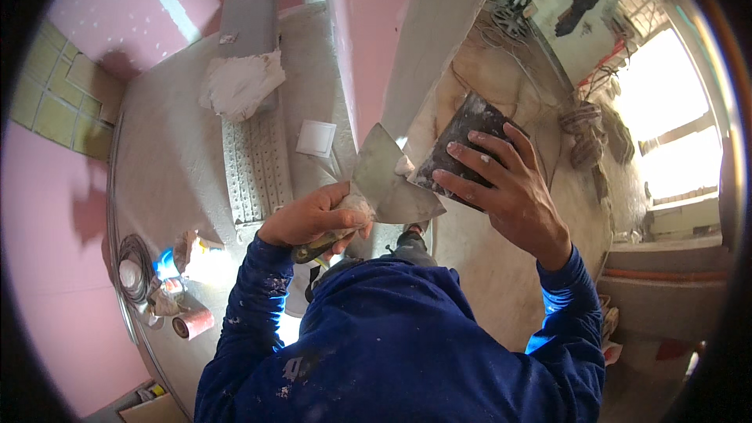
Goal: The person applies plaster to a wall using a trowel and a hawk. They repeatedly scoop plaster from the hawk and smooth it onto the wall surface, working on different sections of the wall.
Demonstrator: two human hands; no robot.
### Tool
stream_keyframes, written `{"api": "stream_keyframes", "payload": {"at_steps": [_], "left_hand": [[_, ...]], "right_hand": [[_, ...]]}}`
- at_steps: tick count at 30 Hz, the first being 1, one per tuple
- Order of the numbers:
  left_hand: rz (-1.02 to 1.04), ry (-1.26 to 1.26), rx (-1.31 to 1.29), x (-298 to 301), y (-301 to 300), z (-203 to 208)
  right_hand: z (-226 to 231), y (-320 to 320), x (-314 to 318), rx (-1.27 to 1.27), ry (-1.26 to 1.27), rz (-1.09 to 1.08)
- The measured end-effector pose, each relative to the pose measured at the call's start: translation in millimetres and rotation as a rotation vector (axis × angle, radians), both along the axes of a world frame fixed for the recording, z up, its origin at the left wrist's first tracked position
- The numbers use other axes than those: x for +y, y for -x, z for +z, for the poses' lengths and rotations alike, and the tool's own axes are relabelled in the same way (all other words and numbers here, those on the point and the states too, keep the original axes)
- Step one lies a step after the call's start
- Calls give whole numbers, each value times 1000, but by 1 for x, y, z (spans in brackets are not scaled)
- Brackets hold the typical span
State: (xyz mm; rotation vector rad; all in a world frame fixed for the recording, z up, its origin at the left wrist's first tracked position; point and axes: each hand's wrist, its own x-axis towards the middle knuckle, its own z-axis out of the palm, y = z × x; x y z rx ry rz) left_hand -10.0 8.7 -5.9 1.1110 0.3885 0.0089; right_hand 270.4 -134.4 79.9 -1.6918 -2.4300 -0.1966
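Observation:
My left hand (317, 219) is closed round the handle of a wide putty knife (388, 180), its flared grey blade pointing away from me and to the right. In my right hand (513, 188) is a dark flat rectangular spreader (462, 137), smeared with white compound. The fingers lie spread over its face, and the thumb is hidden. The near left edge of the spreader is close to the knife blade, where a small white dab of compound (404, 166) shows. Whether the two tools touch, I cannot tell.
A perforated metal step platform (258, 164) stands at left, with a whitish crumpled heap (243, 84) at its far end. A white square plate (316, 139) lies beside it. Coiled cable (135, 270) and a red roll (193, 324) lie by the pink wall (59, 243).

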Motion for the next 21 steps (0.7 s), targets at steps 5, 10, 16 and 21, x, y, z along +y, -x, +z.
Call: {"api": "stream_keyframes", "payload": {"at_steps": [5, 10, 16, 21], "left_hand": [[53, 2, 1, -6, 3, 15], [346, -124, 118, -3, 18, 24], [576, -42, -142, 8, 67, 15], [534, -18, -13, -9, 78, -3]], "right_hand": [[9, 25, -2, -79, 117, 17], [6, 6, -14, -3, 233, 35], [-7, -48, 5, 1557, -120, -398], [10, -49, 45, 1153, -497, -166]]}}
